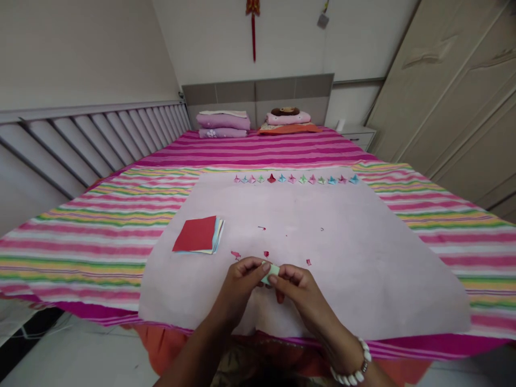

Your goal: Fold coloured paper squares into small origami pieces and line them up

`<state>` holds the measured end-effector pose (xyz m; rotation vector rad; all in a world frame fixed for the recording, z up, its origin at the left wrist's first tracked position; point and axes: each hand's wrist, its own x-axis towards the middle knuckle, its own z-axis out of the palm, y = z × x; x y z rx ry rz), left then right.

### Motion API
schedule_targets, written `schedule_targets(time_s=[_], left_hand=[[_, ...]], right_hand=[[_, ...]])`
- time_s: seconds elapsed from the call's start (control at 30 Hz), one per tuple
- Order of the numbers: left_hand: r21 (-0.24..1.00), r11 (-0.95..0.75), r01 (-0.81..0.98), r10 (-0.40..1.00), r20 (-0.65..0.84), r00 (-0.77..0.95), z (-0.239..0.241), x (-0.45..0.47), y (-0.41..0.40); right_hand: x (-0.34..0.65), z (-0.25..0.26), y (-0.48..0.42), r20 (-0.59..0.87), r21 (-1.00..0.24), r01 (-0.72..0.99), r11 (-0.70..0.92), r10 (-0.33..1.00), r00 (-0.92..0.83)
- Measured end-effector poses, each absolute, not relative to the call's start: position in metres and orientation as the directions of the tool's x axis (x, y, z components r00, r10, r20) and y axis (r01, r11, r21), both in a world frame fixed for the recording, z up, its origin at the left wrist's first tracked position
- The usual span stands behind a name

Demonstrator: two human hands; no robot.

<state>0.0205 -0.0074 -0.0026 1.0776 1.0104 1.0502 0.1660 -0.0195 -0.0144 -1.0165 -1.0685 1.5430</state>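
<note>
Between both hands is a small folded piece of light green paper [270, 273], held just above the near part of a pale sheet [363, 279]. My left hand [245, 277] pinches its left side, thumb on top. At its right side my right hand [297, 286] grips it between thumb and curled fingers. Small red marks or scraps [236, 255] show on the sheet just beyond the hands. To the left of them lies a stack of square coloured paper with a red sheet [196, 235] on top.
A row of small folded paper shapes, a red one [271, 178] among them, runs along the sheet's far edge. The sheet lies on a striped bedspread [100, 231]. Folded bedding [223, 122] sits by the headboard, and a railing [116, 134] borders the left side.
</note>
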Motion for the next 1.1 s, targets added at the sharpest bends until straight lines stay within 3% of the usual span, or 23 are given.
schedule_targets(time_s=[0.13, 0.43, 0.73, 0.87, 1.1], left_hand=[[0.952, 0.165, -0.258, 0.971, -0.111, 0.213, -0.006, 0.024, -0.01], [0.933, 0.181, -0.311, 0.98, -0.144, 0.136, -0.012, 0.03, -0.01], [0.976, 0.144, -0.161, 0.985, -0.125, 0.122, -0.011, 0.025, -0.01], [0.99, 0.11, -0.094, 0.985, -0.096, 0.144, -0.003, 0.019, -0.011], [0.978, 0.178, -0.106, 0.974, -0.16, 0.16, 0.002, 0.021, -0.01]], right_hand=[[0.163, -0.014, -0.021, -0.107, -0.969, -0.196, -0.151, 0.97, -0.217], [0.153, -0.025, -0.025, -0.11, -0.953, -0.266, -0.143, 0.984, -0.137], [0.157, -0.027, -0.025, -0.141, -0.927, -0.319, -0.195, 0.973, -0.184], [0.165, -0.026, -0.023, -0.126, -0.912, -0.34, -0.23, 0.945, -0.301], [0.177, -0.021, -0.018, -0.011, -0.896, -0.435, -0.091, 0.983, -0.183]])
